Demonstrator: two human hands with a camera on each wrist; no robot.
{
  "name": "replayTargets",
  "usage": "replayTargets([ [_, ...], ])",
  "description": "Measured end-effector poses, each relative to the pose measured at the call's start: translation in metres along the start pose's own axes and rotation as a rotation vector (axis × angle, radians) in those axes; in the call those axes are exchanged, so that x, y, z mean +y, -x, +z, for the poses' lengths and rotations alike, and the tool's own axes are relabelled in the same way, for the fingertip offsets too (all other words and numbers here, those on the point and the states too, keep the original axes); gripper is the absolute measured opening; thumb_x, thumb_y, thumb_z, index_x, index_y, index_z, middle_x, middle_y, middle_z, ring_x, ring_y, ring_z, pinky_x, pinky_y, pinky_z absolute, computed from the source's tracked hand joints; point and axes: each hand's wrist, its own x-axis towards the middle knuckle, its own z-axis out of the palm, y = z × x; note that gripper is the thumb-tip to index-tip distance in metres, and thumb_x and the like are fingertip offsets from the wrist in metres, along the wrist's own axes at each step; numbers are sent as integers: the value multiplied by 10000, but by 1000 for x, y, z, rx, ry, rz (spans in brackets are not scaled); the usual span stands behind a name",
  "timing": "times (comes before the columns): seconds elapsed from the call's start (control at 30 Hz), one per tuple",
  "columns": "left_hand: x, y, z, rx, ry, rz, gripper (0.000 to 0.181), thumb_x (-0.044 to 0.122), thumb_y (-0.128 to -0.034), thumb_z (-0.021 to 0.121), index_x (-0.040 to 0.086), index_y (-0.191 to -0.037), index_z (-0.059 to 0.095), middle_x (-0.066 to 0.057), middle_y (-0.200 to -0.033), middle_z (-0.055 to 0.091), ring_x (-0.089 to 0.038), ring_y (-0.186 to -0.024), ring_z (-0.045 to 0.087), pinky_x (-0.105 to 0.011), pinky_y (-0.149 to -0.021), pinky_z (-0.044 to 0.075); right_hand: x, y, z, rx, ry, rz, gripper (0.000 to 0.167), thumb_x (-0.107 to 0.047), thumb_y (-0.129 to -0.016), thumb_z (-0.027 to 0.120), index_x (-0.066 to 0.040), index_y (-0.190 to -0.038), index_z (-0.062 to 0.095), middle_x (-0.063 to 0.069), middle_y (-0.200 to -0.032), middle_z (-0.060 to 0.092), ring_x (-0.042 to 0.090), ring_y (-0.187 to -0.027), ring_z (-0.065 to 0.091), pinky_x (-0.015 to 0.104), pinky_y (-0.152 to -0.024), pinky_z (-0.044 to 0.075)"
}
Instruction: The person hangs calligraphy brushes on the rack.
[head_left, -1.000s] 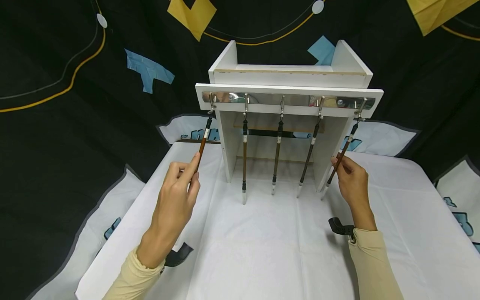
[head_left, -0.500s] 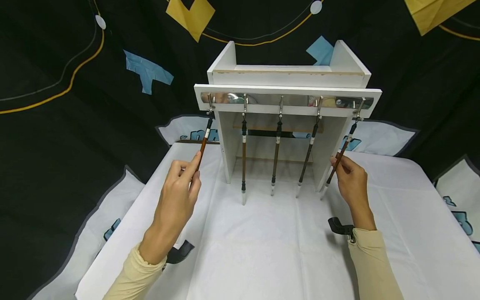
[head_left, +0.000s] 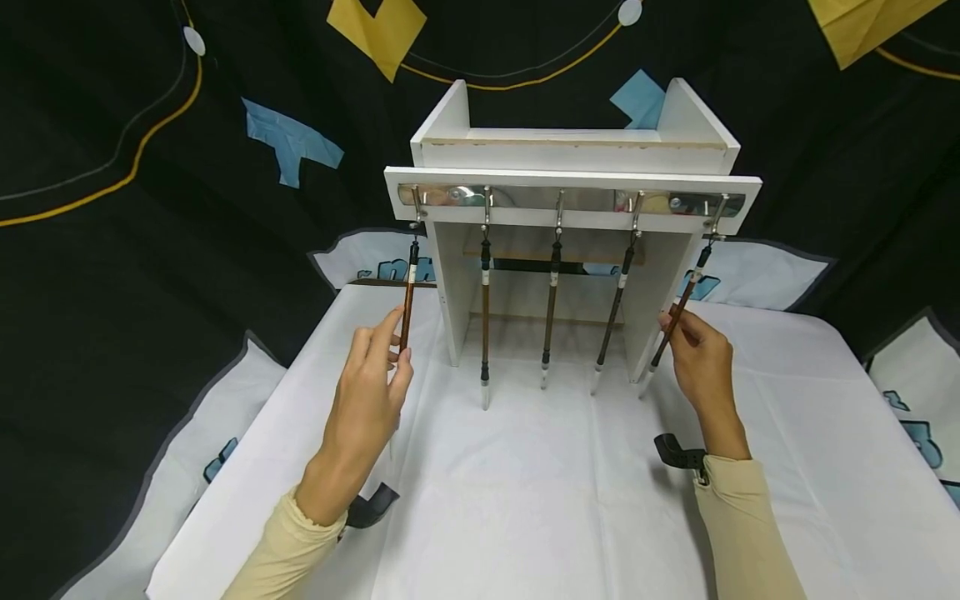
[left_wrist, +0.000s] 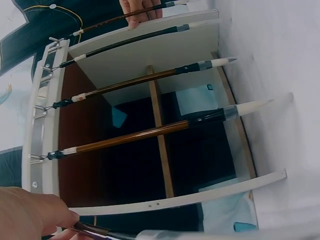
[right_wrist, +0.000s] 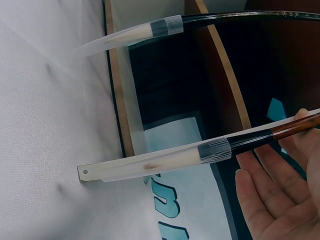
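Several calligraphy brushes with brown handles and clear tip covers are in a row at the hooks of a white rack [head_left: 573,177]. My left hand [head_left: 367,400] pinches the leftmost brush [head_left: 409,292] by its handle; in the left wrist view its lower part runs along the bottom edge. Whether its loop sits on the leftmost hook [head_left: 417,204] is too small to tell. At the far end, my right hand [head_left: 703,362] pinches the rightmost brush [head_left: 686,292], which hangs tilted from the rightmost hook [head_left: 718,214]. Between them hang the second brush [head_left: 485,308], middle brush [head_left: 551,308] and fourth brush [head_left: 614,308].
The rack stands on a table with a white cloth [head_left: 510,500], its side panels [head_left: 452,292] close to both outer brushes. Behind it hangs a black curtain [head_left: 150,292] with yellow paper [head_left: 378,33] and blue paper [head_left: 292,142] pieces.
My left hand has shifted slightly right, and the leftmost brush now hangs closer to vertical, where before it slanted. My right hand stays at the rightmost brush.
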Motion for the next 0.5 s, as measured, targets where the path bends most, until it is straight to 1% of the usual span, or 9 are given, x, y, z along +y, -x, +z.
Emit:
replayTargets([
  [0.17,-2,-4,10,-25,29,-41,647,-48,-966,698,26,-1560,450,-206,-1143,612,-345,-944,692,-420,-713,627,-1,0,-1,-5,-3,12,477,-400,-1079,610,-36,-1375,697,214,-1243,748,351,-1209,690,540,-1054,525],
  [0.27,-5,-8,17,-39,45,-65,647,-38,-969,695,14,-1560,439,-206,-1152,628,-348,-959,699,-443,-735,637,-1,0,-1,-6,-1,11,474,-398,-1079,611,-36,-1372,699,212,-1244,748,347,-1201,692,511,-1036,535],
  [0.4,-10,-13,26,-58,51,-104,627,-3,-989,680,24,-1565,434,-189,-1151,652,-329,-976,688,-444,-775,629,-1,0,-1,-5,-1,4,468,-397,-1078,613,-36,-1362,707,204,-1241,751,342,-1193,696,458,-1008,540],
  [0.5,-14,-18,35,-65,42,-124,616,34,-1004,676,40,-1570,433,-172,-1142,666,-314,-979,671,-440,-766,603,1,-2,0,-10,-10,2,468,-392,-1078,614,-27,-1356,707,197,-1272,740,335,-1206,692,478,-1038,538],
])
